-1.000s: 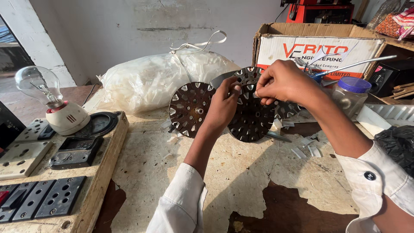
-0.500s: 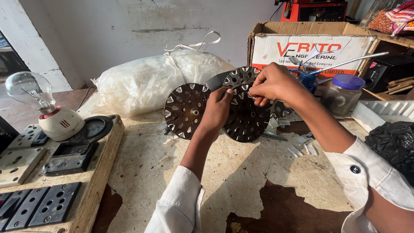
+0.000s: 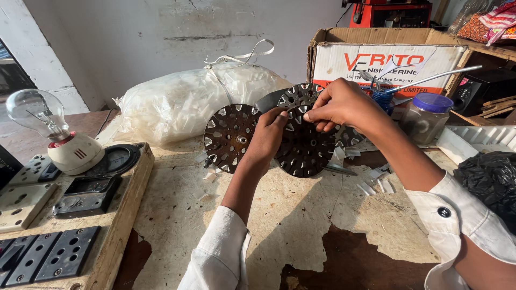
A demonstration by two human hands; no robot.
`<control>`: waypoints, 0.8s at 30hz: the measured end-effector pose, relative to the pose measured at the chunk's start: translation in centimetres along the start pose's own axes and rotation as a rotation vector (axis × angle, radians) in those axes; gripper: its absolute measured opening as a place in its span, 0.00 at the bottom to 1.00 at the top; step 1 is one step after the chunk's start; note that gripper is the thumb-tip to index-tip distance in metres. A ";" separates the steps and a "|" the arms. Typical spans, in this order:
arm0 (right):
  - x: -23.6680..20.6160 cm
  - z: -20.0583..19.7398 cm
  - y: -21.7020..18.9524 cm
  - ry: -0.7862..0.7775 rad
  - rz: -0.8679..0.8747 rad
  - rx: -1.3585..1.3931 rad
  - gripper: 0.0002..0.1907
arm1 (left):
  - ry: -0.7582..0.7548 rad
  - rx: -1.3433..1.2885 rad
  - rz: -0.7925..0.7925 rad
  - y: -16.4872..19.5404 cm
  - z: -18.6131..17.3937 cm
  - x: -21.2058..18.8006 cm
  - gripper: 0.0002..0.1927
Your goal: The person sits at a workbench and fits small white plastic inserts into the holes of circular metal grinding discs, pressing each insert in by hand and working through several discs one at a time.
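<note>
Gripping a dark slotted metal disc point(image 3: 305, 147) upright above a worn tabletop point(image 3: 279, 215), a person works with both bare hands. The left hand point(image 3: 267, 138) has its fingers closed on the disc's left edge, while the right hand point(image 3: 338, 104) pinches at the upper rim, thumb and forefinger pressed together on something too small to make out. A second disc point(image 3: 230, 137) of the same kind stands just beside the first, to its left, and a third disc point(image 3: 296, 95) shows behind the hands. Small white strips point(image 3: 376, 185) lie scattered on the tabletop near the discs. Behind them sits a tied clear plastic bag point(image 3: 188, 102) stuffed with white strips, and a cardboard box point(image 3: 387, 53) stands at the back right, with a blue-lidded jar point(image 3: 427, 115) in front of it. At far left, a wooden board point(image 3: 115, 231) carries a bare light bulb point(image 3: 37, 115) and black sockets point(image 3: 67, 252).
</note>
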State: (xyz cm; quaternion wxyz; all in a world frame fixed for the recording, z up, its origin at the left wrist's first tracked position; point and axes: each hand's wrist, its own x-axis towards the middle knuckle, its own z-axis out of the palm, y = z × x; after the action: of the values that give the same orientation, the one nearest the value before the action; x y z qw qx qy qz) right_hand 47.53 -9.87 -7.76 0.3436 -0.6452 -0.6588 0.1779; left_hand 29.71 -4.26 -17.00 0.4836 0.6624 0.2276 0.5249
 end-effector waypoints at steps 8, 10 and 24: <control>0.5 -0.6 1.4 0.011 -0.260 -0.409 0.40 | 0.100 0.192 0.012 1.1 -0.7 -0.2 0.22; 1.3 -0.6 2.2 -0.202 -0.258 -0.310 0.39 | 0.164 0.301 0.071 1.5 -0.2 -0.6 0.21; 0.4 0.9 1.0 -0.072 -0.300 -0.473 0.25 | 0.209 0.526 0.076 1.3 0.3 -0.9 0.31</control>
State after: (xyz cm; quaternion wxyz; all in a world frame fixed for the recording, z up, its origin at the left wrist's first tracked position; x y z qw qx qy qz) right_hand 47.66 -9.17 -8.99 0.1822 -0.5961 -0.7819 -0.0110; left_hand 29.42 -5.68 -16.28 0.2489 0.7154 0.3798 0.5310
